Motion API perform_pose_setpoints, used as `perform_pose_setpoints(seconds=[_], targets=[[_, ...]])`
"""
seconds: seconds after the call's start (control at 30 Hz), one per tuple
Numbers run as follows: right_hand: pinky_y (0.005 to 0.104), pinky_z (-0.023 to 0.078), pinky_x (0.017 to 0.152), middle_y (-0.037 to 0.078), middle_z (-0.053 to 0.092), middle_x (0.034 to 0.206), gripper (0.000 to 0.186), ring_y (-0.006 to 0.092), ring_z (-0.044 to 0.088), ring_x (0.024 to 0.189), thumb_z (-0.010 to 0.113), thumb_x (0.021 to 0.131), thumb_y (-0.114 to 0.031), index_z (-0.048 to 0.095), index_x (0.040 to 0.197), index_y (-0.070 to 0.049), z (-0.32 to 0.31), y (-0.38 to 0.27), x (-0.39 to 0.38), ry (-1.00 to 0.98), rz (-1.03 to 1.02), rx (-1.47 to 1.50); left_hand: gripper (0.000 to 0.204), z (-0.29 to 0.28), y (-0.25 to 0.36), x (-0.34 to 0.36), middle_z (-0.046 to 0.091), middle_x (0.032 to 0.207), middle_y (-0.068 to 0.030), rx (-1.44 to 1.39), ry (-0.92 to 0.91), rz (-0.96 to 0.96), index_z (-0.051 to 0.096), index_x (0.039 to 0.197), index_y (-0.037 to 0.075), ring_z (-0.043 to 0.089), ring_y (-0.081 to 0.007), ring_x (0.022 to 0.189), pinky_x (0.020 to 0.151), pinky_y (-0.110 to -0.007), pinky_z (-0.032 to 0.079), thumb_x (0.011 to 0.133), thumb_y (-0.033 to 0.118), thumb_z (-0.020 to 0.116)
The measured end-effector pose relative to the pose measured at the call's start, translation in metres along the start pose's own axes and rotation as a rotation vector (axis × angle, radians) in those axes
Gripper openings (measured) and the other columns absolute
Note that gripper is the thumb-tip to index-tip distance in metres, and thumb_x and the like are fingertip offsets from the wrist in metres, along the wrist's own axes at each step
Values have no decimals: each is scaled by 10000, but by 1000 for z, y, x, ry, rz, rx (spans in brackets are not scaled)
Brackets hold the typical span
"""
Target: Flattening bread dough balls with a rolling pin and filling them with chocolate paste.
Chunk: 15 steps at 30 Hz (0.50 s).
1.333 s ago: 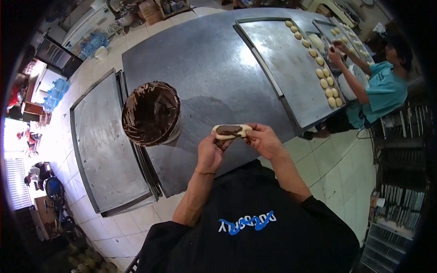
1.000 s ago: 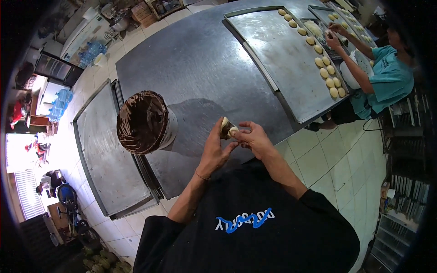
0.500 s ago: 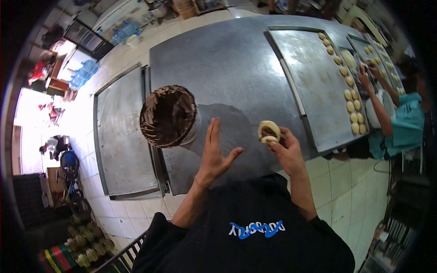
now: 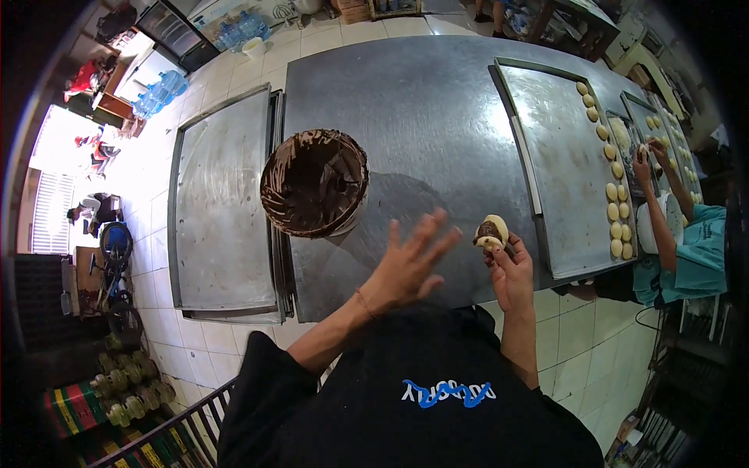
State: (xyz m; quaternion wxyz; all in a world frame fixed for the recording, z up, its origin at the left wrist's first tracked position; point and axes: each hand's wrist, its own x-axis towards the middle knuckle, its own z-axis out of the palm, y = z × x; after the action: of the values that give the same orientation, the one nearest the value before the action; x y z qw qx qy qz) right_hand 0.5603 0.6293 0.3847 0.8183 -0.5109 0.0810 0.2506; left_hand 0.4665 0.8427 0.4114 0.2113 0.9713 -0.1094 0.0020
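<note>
Steel table [image 4: 437, 117]: filled dough [image 4: 491, 232] in right hand [image 4: 511, 273].

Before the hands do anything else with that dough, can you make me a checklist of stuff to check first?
1. Dough piece held in the right hand fingertips: ok.
2. Brown filling sitting in the dough's open middle: ok.
3. Dough pinched closed over the filling: not ok, it is open.
4. Left hand free, fingers spread, holding nothing: ok.
5. Bucket of chocolate filling upright on the metal table, just left of the left hand: ok.
6. Room on the baking tray to the right, with dough balls only along its far edge: ok.
</note>
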Motion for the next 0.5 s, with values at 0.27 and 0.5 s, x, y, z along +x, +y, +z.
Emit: perform_pose_setpoints(seconds=[0.27,0.5], targets=[[335,492,856,145,552,1188,394,217,579,1010,489,912,31,436,1299,-17,-19,0,-8,-168,-52,212,419,7,-35,-5,485,1338,-110,-1059,434,-434,467,1318,27,551,-233,1124,983,-371,417,919,118,556],[369,489,927,164,536,1211,526,264,560,1096,438,877,90,328,1376,-36,9,9,-10,-382,53,485,396,59,26,27,494,1337,-71,-1879,115,-402,429,1377,54,498,-190,1188,1025,-362,389,999,166,463]])
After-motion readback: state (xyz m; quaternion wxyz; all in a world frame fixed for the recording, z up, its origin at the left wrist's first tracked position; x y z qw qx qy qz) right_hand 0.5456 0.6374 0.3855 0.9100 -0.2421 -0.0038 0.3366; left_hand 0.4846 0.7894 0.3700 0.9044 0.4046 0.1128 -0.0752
